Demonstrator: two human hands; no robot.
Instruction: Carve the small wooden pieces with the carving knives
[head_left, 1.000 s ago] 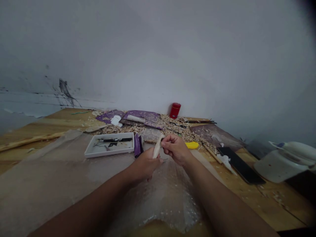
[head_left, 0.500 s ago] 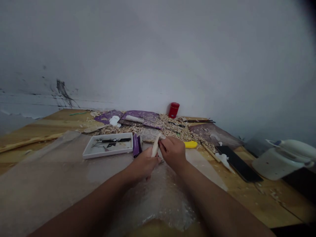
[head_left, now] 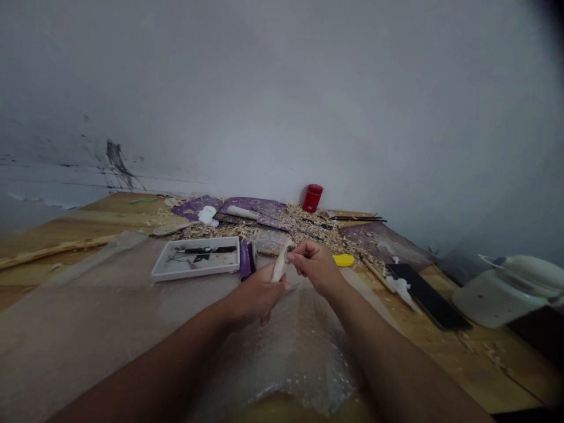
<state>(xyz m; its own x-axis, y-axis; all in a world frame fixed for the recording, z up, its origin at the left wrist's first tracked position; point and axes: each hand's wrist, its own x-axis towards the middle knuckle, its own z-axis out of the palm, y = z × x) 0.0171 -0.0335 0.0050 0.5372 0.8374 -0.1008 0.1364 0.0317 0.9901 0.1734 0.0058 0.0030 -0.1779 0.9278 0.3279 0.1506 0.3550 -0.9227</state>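
A pale, elongated carved piece (head_left: 280, 264) stands up out of my left hand (head_left: 261, 294), whose fingers wrap round its lower part. Close against its right side is my right hand (head_left: 318, 265), with thumb and forefinger pinched together near the upper part. A small dark bit shows at those fingertips, too small to name. Both hands are above a sheet of clear plastic wrap (head_left: 304, 358). Left of them lie a purple roll (head_left: 245, 259) and a white tray (head_left: 196, 274) holding thin dark tools.
Wood shavings (head_left: 326, 235) and purple sheets (head_left: 253, 207) lie at the back, with a red can (head_left: 312, 198) by the wall. To the right are a yellow object (head_left: 343, 259), a black phone-like slab (head_left: 429, 296) and a white lidded pot (head_left: 497, 296).
My right hand has shifted slightly right and its fingers have opened out from a tighter curl, showing more of the pale piece. The whole view has moved a little.
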